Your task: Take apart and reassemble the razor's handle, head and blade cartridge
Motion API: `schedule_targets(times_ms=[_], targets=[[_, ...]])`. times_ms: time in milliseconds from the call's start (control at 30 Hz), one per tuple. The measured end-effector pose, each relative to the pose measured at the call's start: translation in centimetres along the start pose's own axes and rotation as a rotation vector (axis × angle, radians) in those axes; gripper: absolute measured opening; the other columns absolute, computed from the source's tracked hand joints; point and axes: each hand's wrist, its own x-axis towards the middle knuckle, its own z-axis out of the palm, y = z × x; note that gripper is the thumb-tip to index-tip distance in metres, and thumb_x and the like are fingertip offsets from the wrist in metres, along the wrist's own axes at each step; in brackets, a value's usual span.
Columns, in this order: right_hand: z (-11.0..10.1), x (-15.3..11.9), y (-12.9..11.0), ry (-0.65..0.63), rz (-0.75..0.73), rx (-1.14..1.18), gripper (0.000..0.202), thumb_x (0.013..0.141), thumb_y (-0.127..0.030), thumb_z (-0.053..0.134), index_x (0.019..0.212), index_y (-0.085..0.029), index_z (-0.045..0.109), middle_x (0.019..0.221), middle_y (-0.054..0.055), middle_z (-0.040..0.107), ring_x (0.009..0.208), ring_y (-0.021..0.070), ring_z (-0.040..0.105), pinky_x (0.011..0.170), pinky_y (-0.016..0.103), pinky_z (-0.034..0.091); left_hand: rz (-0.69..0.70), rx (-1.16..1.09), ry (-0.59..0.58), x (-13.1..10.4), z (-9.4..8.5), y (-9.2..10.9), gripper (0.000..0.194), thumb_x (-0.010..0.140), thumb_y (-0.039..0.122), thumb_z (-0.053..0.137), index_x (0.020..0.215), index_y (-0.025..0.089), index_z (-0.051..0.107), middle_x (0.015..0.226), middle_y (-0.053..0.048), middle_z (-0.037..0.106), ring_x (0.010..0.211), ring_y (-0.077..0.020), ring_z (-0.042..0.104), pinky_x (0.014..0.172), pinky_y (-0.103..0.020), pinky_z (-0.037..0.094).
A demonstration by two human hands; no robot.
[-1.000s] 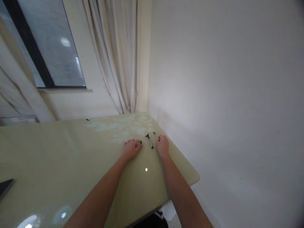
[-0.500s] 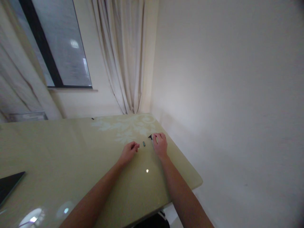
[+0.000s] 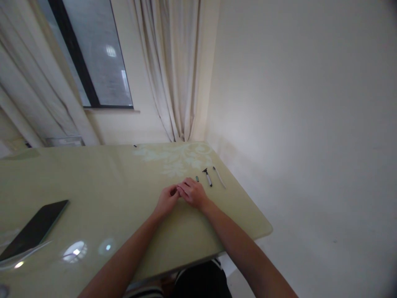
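The right hand (image 3: 192, 193) has been moved from the black-and-silver T-shaped razor (image 3: 208, 178) and pressed against the left hand (image 3: 168, 200); any pinch is hidden.

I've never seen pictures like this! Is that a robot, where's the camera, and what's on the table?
No robot here, just a person's bare left hand and right hand. The camera sits on the person's head, looking forward and down, so you see almost what they see. On the shiny table, beyond the hands, lie a small dark-green piece, what looks like a razor, and maybe a toothbrush. The fingers meet, hiding whether they hold anything. A flat dark thing lies far left.
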Motion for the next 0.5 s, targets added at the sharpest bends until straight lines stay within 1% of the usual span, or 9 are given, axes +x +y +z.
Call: schedule_targets(times_ms=[100,167,233,300,367,433,500], targets=[[0.0,0.1,0.3,0.022,0.032,-0.001,0.032,0.109,-0.031,0.047,0.098,-0.02,0.075,0.095,0.009,0.067,0.092,0.0216,0.061,0.08,0.03,0.045,-0.009,0.058,0.002,0.2,0.1,0.2,0.043,0.094,0.051,0.048,0.075,0.017,0.066,0.069,-0.002,0.063,0.069,-0.0186,0.058,0.065,-0.029,0.046],[-0.2,0.2,1.0,0.066,0.102,-0.015,0.034,0.109,-0.031,0.047,0.091,-0.02,0.073,0.093,0.009,0.067,0.092,0.0216,0.061,0.081,0.03,0.045,-0.018,0.111,-0.019,0.8,0.2,0.3,0.05,0.099,0.052,0.039,0.074,0.018,0.065,0.064,-0.001,0.059,0.065,-0.0183,0.057,0.062,-0.029,0.045],[-0.6,0.1,1.9,0.143,0.23,-0.046,0.037,0.11,-0.031,0.045,0.088,-0.02,0.072,0.091,0.009,0.067,0.09,0.0214,0.061,0.082,0.03,0.044,-0.027,0.172,-0.063,1.8,0.5,0.3,0.053,0.103,0.046,0.031,0.082,0.017,0.07,0.06,0.0,0.056,0.061,-0.0185,0.056,0.06,-0.029,0.045],[-1.1,-0.1,3.2,0.223,0.386,-0.078,0.038,0.111,-0.03,0.042,0.088,-0.02,0.07,0.091,0.009,0.067,0.089,0.0212,0.061,0.081,0.029,0.043,-0.027,0.242,-0.105,3.2,1.1,0.3,0.047,0.103,0.036,0.031,0.097,0.016,0.074,0.063,-0.001,0.06,0.064,-0.0191,0.06,0.065,-0.03,0.048],[-1.6,-0.5,4.6,0.274,0.525,-0.102,0.038,0.112,-0.029,0.039,0.091,-0.019,0.07,0.093,0.009,0.068,0.089,0.0214,0.062,0.082,0.029,0.042,-0.022,0.317,-0.121,4.9,1.9,0.4,0.039,0.1,0.027,0.038,0.113,0.016,0.073,0.08,-0.006,0.07,0.079,-0.0205,0.066,0.078,-0.033,0.051],[-1.9,-1.0,5.9,0.293,0.643,-0.13,0.036,0.112,-0.028,0.038,0.096,-0.019,0.069,0.097,0.009,0.07,0.093,0.022,0.062,0.083,0.029,0.042,-0.021,0.395,-0.118,6.4,3.0,0.6,0.036,0.096,0.028,0.052,0.124,0.017,0.07,0.104,-0.011,0.074,0.102,-0.0247,0.067,0.094,-0.039,0.049],[-1.9,-1.4,6.9,0.276,0.729,-0.152,0.032,0.111,-0.028,0.04,0.102,-0.019,0.069,0.102,0.009,0.071,0.097,0.023,0.063,0.084,0.03,0.042,-0.029,0.472,-0.118,7.5,4.1,0.8,0.047,0.087,0.035,0.068,0.131,0.019,0.069,0.125,-0.015,0.071,0.12,-0.0324,0.061,0.103,-0.048,0.044]])
